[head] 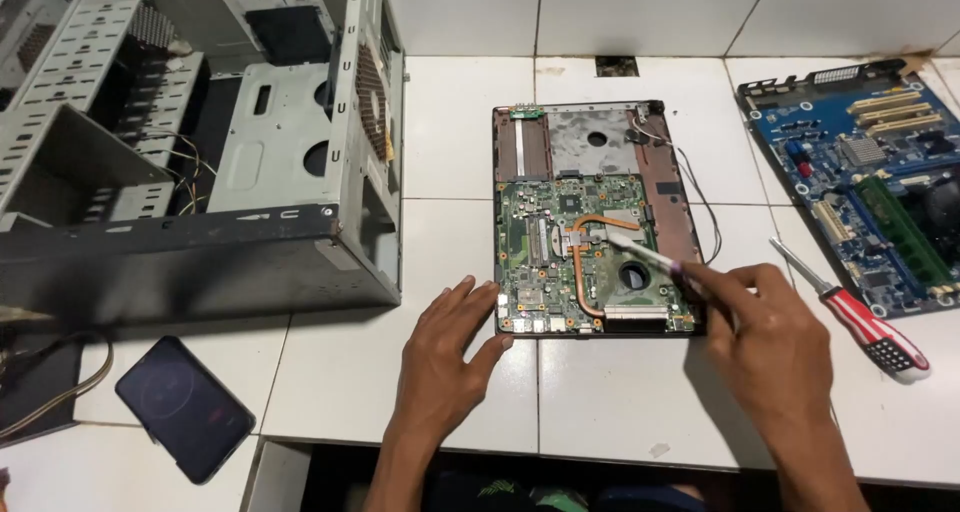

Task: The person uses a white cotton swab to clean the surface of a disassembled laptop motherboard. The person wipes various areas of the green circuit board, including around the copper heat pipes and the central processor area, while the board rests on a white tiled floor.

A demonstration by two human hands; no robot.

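My left hand [445,357] lies flat, fingers spread, holding nothing, touching the near-left corner of the opened laptop base [596,219]; my right hand [770,337] pinches a slim white tool [640,251], its tip over the copper heat pipe [585,262] on the board inside that base, red-handled screwdriver [860,317] lying just right

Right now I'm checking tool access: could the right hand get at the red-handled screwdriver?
Probably yes. The screwdriver lies on bare tile beside the right hand with nothing between them, though that hand already holds a thin white tool.
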